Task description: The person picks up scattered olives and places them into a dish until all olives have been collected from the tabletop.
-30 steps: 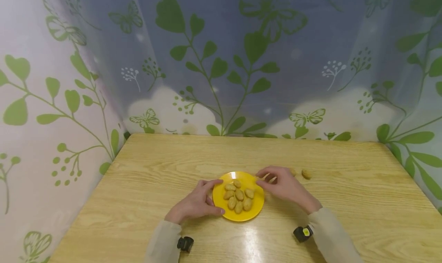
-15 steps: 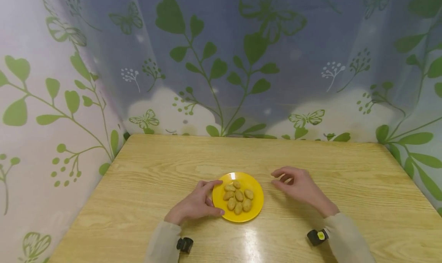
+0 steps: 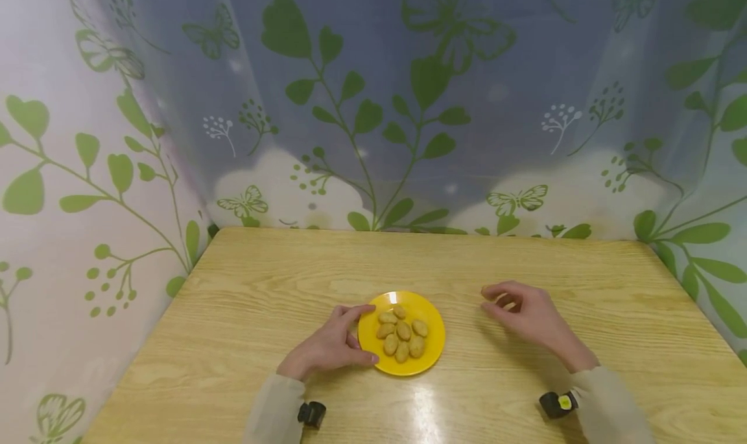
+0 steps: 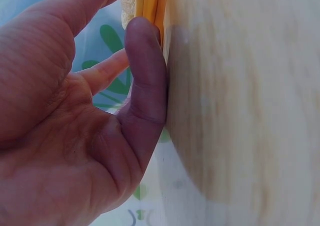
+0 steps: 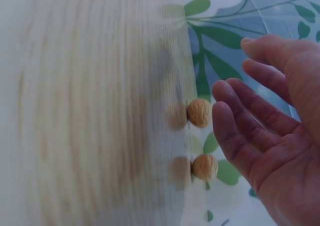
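A yellow plate (image 3: 432,353) lies on the table with several tan, oval, walnut-like nuts (image 3: 404,330) grouped on it. My left hand (image 3: 329,340) grips the plate's left side, thumb at the near rim and forefinger at the far rim. In the left wrist view the plate's edge (image 4: 150,3) shows at the fingertips of my left hand (image 4: 90,110). My right hand (image 3: 528,314) hovers right of the plate, fingers loosely bent and holding nothing. By its fingertips, the right wrist view shows one wrinkled brown nut (image 5: 200,112) and a second nut (image 5: 205,167) on the table; the hand hides them from the head view.
The wooden table (image 3: 292,269) ends at a patterned curtain (image 3: 373,107) behind it, with a pale printed curtain (image 3: 87,236) along the left. Each wrist carries a small black camera, one on the left (image 3: 312,414) and one on the right (image 3: 557,404).
My right hand has drawn back from the plate's right rim and moved right, over where two nuts showed on the table. My left hand and the plate stay nearly still.
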`<state>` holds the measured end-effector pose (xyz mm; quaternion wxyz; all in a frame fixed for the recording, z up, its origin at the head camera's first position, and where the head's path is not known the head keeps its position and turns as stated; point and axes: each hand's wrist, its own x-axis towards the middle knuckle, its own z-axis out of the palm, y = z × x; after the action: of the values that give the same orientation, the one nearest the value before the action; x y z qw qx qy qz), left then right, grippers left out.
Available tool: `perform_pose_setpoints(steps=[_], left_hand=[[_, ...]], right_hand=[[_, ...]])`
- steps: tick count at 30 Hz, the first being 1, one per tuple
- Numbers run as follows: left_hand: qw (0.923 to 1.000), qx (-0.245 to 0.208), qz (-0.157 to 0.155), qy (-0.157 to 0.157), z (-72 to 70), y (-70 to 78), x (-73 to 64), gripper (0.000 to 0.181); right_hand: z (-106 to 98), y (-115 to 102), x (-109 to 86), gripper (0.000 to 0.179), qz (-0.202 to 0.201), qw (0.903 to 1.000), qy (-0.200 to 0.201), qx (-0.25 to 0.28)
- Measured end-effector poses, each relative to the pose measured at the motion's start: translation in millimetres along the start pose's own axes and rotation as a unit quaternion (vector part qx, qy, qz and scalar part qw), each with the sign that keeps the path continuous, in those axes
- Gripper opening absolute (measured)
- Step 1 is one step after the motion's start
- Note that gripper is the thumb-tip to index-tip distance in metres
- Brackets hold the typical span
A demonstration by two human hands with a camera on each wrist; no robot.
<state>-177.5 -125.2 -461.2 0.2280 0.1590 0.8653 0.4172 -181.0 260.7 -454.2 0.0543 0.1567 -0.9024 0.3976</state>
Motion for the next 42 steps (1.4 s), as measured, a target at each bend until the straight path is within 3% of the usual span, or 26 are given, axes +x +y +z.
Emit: perform_pose_setpoints(steps=[16,30,42], left_hand=[[1.0,0.002,0.003,0.0,-0.5,0.3,-0.8,0.086],[0.9999,0.006,0.008,0.004,-0.6,1.0,-1.6,0.086],[1.0,0.0,0.002,0.003,-0.4,0.8,-1.1,0.087]], right_hand=[[-20,18,-9.1,0.026,0.039,0.9988,0.01,-0.03],[-32,35,-3.5,0.018,0.009,0.9981,0.034,-0.051],[-42,55,5.5,0.023,-0.01,0.9965,-0.009,-0.083]])
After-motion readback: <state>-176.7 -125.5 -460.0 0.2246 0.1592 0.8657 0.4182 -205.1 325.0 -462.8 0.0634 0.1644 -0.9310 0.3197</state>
